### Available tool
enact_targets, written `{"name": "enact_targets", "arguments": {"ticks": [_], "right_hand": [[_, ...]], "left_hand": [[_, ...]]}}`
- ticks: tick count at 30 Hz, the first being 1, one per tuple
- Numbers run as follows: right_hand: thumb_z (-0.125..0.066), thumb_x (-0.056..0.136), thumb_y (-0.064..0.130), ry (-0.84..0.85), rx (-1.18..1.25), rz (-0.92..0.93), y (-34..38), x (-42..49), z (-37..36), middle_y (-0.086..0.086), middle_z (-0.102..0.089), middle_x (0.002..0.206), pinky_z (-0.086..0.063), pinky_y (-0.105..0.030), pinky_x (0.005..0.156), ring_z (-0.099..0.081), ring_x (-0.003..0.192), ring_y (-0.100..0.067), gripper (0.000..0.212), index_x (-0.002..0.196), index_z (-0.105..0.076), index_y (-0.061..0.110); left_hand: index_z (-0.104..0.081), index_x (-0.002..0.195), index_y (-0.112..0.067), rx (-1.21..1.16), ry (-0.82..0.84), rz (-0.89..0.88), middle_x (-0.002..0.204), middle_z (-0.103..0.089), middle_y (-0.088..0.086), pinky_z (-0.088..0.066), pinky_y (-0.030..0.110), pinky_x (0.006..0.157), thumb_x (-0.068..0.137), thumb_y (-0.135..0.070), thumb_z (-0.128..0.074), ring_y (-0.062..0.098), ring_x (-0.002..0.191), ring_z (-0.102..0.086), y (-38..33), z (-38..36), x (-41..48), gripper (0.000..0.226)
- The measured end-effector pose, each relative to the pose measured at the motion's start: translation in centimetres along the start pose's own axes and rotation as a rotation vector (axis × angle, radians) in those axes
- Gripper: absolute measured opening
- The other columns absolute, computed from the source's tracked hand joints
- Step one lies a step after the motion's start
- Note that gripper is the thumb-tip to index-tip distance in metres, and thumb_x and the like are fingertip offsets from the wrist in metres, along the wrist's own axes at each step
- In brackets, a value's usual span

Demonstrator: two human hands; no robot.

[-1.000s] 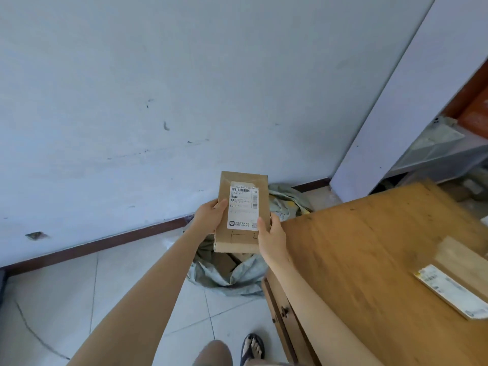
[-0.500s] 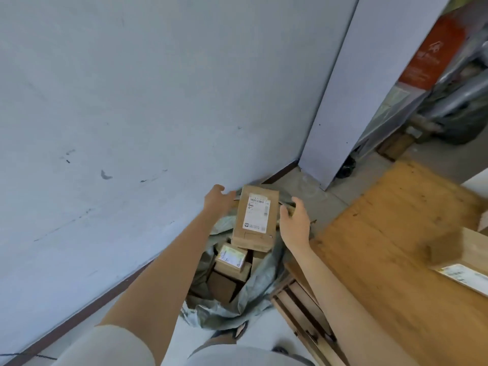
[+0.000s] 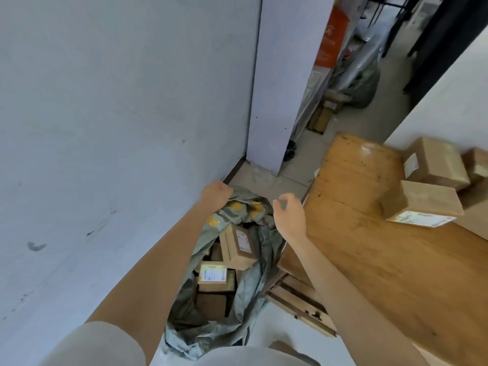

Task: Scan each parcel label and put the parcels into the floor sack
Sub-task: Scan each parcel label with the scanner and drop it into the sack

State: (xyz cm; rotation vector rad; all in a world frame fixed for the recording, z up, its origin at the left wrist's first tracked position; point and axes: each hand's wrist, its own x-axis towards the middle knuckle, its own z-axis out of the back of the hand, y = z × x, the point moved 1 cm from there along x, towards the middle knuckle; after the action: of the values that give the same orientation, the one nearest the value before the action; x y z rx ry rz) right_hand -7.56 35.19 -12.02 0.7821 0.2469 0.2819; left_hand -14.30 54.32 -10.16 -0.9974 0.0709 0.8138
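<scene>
Bare left hand [image 3: 217, 192] curled at far rim of grey sack [image 3: 253, 294] by wall; whether gripping fabric, cannot tell. Right hand [image 3: 289, 216] empty, fingers loosely bent, over sack mouth beside wooden desk [image 3: 369, 260]. Cardboard parcel [image 3: 239, 245] lies tilted atop others inside sack, white label up, print unreadable. More parcels [image 3: 420, 203] on desk, labels blurred.

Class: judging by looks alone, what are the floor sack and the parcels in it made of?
Floor sack: probably thin woven plastic, grey-green, matte; it crumples in soft folds. Parcels: brown corrugated cardboard, likely; matte, sharp box edges, white paper labels stuck on.
</scene>
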Motion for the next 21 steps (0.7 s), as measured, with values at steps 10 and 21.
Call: {"name": "enact_targets", "arguments": {"ticks": [10,21], "right_hand": [[-0.049,0.095,0.029,-0.190,-0.169,-0.103,-6.4,1.1,12.2,-0.007,-0.050,0.126,-0.049,-0.038,0.084,-0.052,0.110,-0.029,0.035,0.128,-0.050,0.017],[-0.047,0.093,0.025,-0.226,-0.325,-0.230,-21.5,0.9,30.3,-0.006,-0.051,0.128,-0.050,-0.040,0.085,-0.049,0.113,-0.026,0.037,0.129,-0.050,0.019]], "left_hand": [[-0.037,0.069,-0.013,0.256,0.297,-0.372,0.067,-0.037,0.005,-0.023,0.030,0.059,0.093,-0.018,-0.046,0.018,0.064,-0.034,-11.5,-10.4,-0.4,0.026],[-0.038,0.143,-0.013,0.484,0.387,-0.526,0.144,-0.044,0.008,-0.043,0.038,0.101,0.093,-0.036,-0.053,0.026,0.126,-0.046,-24.7,-28.9,-5.7,0.057]]}}
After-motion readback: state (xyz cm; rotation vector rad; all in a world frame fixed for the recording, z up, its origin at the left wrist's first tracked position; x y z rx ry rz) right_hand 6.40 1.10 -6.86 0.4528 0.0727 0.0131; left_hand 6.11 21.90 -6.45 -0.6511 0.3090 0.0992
